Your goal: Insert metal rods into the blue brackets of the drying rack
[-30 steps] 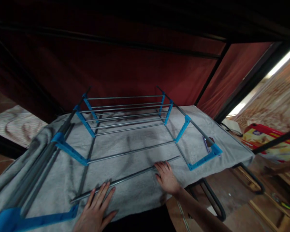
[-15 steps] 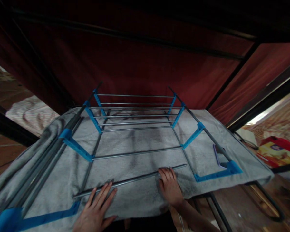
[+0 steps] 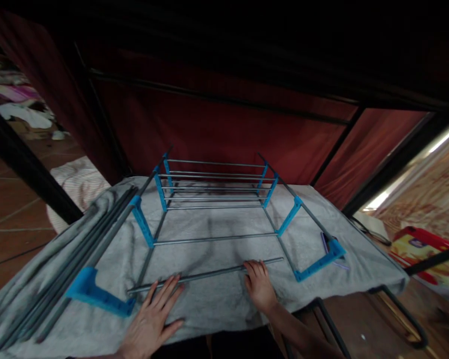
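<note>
A thin grey metal rod (image 3: 209, 274) lies crosswise on the grey blanket at the near end of a rack frame. My left hand (image 3: 151, 316) rests over the rod's left part, palm down, fingers spread. Over its right part lie the fingers of my right hand (image 3: 260, 286), close together, with the thumb apart on the near side. The rod's left tip is beside the near left blue bracket (image 3: 97, 294). Its right tip stops short of the near right blue bracket (image 3: 320, 262). Several crossbars (image 3: 217, 238) span the frame farther back, between blue plastic brackets.
Several loose grey tubes (image 3: 71, 259) lie along the left edge of the blanket (image 3: 209, 309). A phone-like flat object (image 3: 325, 243) sits under the right side tube. Dark posts and a red curtain (image 3: 217, 134) enclose the back. A red and yellow package (image 3: 415, 249) is at right.
My view has tilted and shifted, so the rack looks narrower and more of the left tubes shows. Both hands stay on the rod in about the same places.
</note>
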`<state>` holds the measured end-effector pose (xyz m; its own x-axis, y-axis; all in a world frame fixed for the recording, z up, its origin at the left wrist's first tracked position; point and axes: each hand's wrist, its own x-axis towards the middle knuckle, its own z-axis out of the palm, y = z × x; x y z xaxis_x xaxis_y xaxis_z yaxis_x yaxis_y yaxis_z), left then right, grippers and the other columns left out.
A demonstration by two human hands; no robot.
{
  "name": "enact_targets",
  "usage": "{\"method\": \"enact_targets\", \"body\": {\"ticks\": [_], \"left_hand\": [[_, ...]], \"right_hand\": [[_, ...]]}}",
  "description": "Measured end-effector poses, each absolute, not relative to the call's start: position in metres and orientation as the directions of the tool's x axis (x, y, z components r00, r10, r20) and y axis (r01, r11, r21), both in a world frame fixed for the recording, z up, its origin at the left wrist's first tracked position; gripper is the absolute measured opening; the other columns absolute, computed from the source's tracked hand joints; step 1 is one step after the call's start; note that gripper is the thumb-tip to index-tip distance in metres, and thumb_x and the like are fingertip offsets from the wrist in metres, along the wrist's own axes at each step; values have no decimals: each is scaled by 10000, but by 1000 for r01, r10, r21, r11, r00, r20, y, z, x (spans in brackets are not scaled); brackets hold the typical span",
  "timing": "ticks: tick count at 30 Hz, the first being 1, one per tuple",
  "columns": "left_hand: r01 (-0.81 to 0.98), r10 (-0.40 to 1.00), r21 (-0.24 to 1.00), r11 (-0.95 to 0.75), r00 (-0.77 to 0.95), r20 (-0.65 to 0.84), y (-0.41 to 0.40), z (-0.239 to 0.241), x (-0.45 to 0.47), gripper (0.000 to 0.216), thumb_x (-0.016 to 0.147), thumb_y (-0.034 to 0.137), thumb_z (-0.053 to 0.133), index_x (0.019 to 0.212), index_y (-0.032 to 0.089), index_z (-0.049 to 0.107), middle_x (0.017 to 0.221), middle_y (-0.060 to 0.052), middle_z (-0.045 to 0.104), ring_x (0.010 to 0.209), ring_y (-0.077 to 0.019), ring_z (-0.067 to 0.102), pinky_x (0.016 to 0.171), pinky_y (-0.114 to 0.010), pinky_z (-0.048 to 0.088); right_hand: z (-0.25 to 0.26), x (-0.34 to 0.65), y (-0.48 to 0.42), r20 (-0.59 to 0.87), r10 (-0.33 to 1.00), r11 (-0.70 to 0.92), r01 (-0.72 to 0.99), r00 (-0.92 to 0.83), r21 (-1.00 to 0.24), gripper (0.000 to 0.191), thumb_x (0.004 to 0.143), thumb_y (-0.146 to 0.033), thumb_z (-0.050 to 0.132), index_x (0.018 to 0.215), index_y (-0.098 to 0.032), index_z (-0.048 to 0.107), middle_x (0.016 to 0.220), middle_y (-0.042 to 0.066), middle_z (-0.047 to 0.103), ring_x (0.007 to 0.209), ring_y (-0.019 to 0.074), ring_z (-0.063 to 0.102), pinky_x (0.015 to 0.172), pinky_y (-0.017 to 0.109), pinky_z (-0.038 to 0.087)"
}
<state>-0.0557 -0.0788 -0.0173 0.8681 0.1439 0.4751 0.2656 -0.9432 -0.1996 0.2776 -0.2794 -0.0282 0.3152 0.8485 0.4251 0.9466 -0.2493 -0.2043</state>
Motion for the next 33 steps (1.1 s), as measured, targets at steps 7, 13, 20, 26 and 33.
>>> {"method": "enact_targets", "body": {"ticks": [7,13,20,26,33], "left_hand": [[381,315,-23,-924,795,518,-78,-26,-58,693,997,436,516,1621,226,299,1501,-104,579,1363,-223,563,1222,-412,326],[462,439,92,-882,737,514,-81,-27,-50,474,1007,238,436,1464,216,557,1394,-82,667,1290,-222,618,1120,-415,474],[626,612,121,-770,674,414,-82,-19,-46,623,842,-39,363,1326,200,672,1198,-114,721,1113,-249,668,1030,-451,509],[615,627,170,-770,680,381,-93,8,-33,611,787,-78,381,1224,207,700,1121,-95,695,1059,-241,639,973,-413,498],[569,686,384,-727,599,413,-81,26,-17,458,819,-12,392,1012,216,739,997,-87,703,997,-244,648,884,-391,502]], "right_hand": [[-25,277,-281,432,841,-263,944,326,-200,434,958,-153,447,1366,-244,566,1270,100,678,1228,274,605,1168,548,354],[-36,285,-283,473,837,-228,961,275,-157,453,980,-218,393,1409,-276,529,1279,87,675,1220,269,609,1170,547,335],[-49,292,-285,491,799,-289,938,346,-191,400,1010,-305,340,1313,-264,597,1242,106,692,1196,292,613,1149,598,310],[-49,317,-295,495,774,-323,919,394,-226,357,983,-302,365,1161,-305,674,1156,80,719,1120,290,647,1182,629,221],[-36,368,-328,540,515,-486,745,666,-456,453,912,-496,470,1173,-169,644,1436,222,497,1368,422,441,1116,666,328]]}}
